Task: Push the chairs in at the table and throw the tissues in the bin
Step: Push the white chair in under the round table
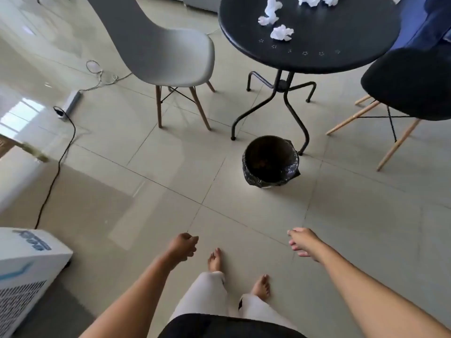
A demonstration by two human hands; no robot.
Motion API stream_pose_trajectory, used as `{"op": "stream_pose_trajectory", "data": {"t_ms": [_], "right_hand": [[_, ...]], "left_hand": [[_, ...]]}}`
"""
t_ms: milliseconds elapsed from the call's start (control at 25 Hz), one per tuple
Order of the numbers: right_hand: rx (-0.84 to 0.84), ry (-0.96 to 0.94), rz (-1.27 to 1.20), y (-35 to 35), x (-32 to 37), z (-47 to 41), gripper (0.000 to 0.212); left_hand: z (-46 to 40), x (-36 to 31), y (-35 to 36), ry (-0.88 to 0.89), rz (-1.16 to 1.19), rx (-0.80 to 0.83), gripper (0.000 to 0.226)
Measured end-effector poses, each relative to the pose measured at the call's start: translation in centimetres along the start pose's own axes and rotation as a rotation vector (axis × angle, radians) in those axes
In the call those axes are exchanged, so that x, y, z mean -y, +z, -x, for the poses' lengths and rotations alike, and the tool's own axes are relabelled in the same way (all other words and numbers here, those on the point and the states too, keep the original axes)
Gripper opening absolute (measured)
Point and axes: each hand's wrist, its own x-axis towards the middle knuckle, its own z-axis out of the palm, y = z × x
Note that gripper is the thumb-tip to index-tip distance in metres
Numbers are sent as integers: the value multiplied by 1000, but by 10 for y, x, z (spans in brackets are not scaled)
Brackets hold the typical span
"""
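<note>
A round black table (341,45) stands ahead with several crumpled white tissues (281,32) on its top. A grey chair (170,52) stands pulled out to the table's left. A black chair (410,84) stands pulled out to its right. A small bin (271,162) lined with a black bag sits on the floor by the table's near leg. My left hand (183,246) hangs low in front of me, fingers loosely curled and holding nothing. My right hand (302,241) is also low, fingers apart and empty. Both hands are far from the table.
A white appliance (24,272) stands at the lower left. A black cable (58,164) and a power strip (70,103) lie on the tiled floor to the left. A blue sofa (419,23) sits behind the table at the right. My bare feet (214,261) are on the tiles.
</note>
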Motion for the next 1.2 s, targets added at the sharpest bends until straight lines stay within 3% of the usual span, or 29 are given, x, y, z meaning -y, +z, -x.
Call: {"op": "stream_pose_trajectory", "data": {"t_ms": [200,600,1200], "right_hand": [[2,-22,191,38,88,-10,11],[115,-182,339,193,323,-22,12],[252,-293,427,329,704,-96,10]], "left_hand": [[-20,17,-65,-81,120,-14,18],[-92,18,-271,-50,312,-175,18],[-233,-123,-545,-52,589,-332,21]]}}
